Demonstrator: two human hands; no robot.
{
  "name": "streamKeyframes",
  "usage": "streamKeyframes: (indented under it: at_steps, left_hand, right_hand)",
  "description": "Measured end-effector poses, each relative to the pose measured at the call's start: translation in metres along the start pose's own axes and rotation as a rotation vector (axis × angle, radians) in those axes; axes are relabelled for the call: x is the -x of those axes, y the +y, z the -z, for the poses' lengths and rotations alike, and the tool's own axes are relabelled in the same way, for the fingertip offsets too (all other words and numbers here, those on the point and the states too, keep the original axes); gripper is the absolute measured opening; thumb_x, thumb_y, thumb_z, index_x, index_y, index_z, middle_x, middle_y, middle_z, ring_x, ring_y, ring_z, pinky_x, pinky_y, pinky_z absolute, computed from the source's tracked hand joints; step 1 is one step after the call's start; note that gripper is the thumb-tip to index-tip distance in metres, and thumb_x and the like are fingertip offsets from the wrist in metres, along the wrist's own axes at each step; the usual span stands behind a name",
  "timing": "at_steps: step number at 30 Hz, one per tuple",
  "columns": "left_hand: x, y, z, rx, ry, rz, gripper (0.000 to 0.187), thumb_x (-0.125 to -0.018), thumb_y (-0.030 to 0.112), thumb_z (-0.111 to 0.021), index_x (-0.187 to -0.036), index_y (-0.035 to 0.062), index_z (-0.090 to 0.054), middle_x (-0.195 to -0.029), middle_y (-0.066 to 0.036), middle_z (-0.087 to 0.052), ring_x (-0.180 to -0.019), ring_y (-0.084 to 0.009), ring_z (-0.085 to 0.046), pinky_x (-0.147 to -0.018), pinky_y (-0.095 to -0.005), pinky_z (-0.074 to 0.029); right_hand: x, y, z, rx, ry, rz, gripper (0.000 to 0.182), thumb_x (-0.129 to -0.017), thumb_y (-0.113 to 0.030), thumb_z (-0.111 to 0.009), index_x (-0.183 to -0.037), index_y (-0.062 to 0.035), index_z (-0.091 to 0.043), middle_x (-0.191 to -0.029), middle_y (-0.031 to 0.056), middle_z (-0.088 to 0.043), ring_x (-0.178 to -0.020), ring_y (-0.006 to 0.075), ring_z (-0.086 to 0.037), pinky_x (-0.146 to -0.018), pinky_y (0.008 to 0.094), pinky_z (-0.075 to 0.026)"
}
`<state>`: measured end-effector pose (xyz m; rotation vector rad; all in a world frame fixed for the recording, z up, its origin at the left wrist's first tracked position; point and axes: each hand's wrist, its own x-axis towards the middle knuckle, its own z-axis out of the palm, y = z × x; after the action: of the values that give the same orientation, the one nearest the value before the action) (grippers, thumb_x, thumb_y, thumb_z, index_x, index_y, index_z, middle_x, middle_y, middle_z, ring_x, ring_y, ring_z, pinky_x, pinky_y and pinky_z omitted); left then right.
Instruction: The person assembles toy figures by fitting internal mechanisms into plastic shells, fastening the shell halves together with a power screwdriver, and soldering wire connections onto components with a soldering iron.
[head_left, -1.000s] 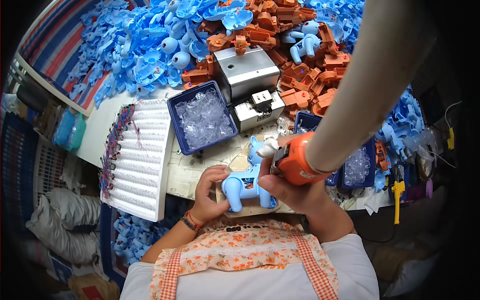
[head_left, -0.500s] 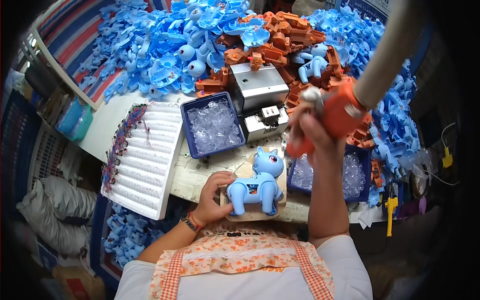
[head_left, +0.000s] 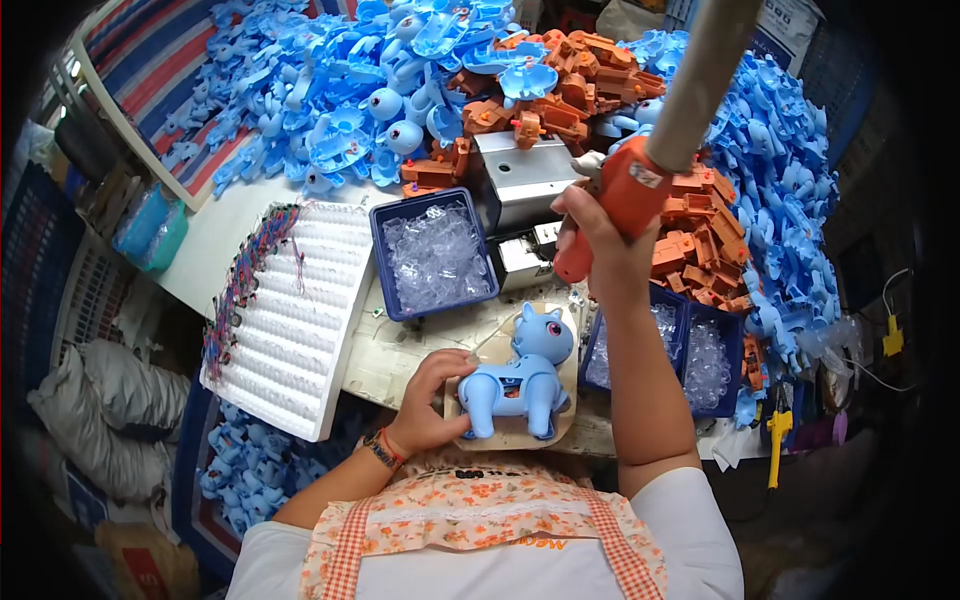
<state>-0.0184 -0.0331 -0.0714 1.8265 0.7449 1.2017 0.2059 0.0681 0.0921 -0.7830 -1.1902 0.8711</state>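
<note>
A blue toy pony [head_left: 512, 385] lies on its side on a wooden block [head_left: 567, 420], with an opening in its body that shows small parts inside. My left hand [head_left: 432, 400] grips the pony at its rear end, thumb below and fingers above. Raised over the table, my right hand [head_left: 612, 240] is wrapped round an orange tool [head_left: 632, 190] that has a thick pale tube [head_left: 705, 85] running up from it. The tool is apart from the pony.
Blue trays of clear parts [head_left: 436, 255] [head_left: 708, 365] flank a metal box [head_left: 527, 170]. A white ridged rack [head_left: 295, 320] with coloured wires is at left. Piles of blue parts [head_left: 340, 100] and orange-brown parts [head_left: 700, 235] cover the back and right.
My right hand and the orange tool have moved up and to the left. My left hand still holds the pony, and the whole view has shifted slightly.
</note>
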Motion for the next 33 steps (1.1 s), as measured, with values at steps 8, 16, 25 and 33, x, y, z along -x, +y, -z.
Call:
streamKeyframes:
  at_steps: [8,16,25,33]
  left_hand:
    - [-0.007,0.013,0.001,-0.035,0.016,0.03,0.061,-0.069,0.009,-0.077,-0.126,0.0016,-0.057,-0.124,-0.016,-0.057,-0.119,-0.0307,-0.055,-0.104,-0.0395,-0.043]
    - [-0.008,0.018,0.004,-0.088,-0.009,-0.008,0.059,-0.07,0.008,-0.075,-0.126,0.0029,-0.058,-0.124,-0.015,-0.057,-0.12,-0.0304,-0.054,-0.104,-0.0391,-0.043]
    - [0.003,0.005,0.003,-0.032,-0.066,0.112,0.057,-0.069,0.011,-0.076,-0.123,0.0029,-0.058,-0.121,-0.015,-0.056,-0.117,-0.0303,-0.054,-0.101,-0.0379,-0.043]
    - [-0.005,0.009,0.004,-0.095,-0.034,-0.009,0.064,-0.069,0.012,-0.075,-0.13,0.0032,-0.057,-0.124,-0.015,-0.056,-0.12,-0.0311,-0.054,-0.105,-0.0391,-0.042]
  right_hand:
    - [0.042,-0.022,-0.037,-0.302,-0.344,-0.131,0.042,-0.089,-0.015,-0.072,-0.124,-0.0008,-0.055,-0.09,0.0134,-0.065,-0.057,0.0148,-0.062,-0.053,0.0272,-0.052]
    - [0.056,-0.019,-0.063,-0.184,-0.38,-0.289,0.042,-0.087,-0.009,-0.074,-0.124,-0.0022,-0.054,-0.091,0.0102,-0.064,-0.061,0.0121,-0.061,-0.055,0.0252,-0.051]
    - [0.065,0.0,-0.073,-0.108,-0.511,0.026,0.038,-0.08,0.003,-0.077,-0.113,-0.0039,-0.058,-0.091,0.0037,-0.065,-0.078,0.0101,-0.063,-0.061,0.0247,-0.05]
    - [0.018,-0.018,-0.036,-0.171,-0.173,0.049,0.025,-0.087,-0.01,-0.071,-0.106,0.0005,-0.06,-0.086,0.0097,-0.067,-0.059,0.0102,-0.061,-0.053,0.0231,-0.049]
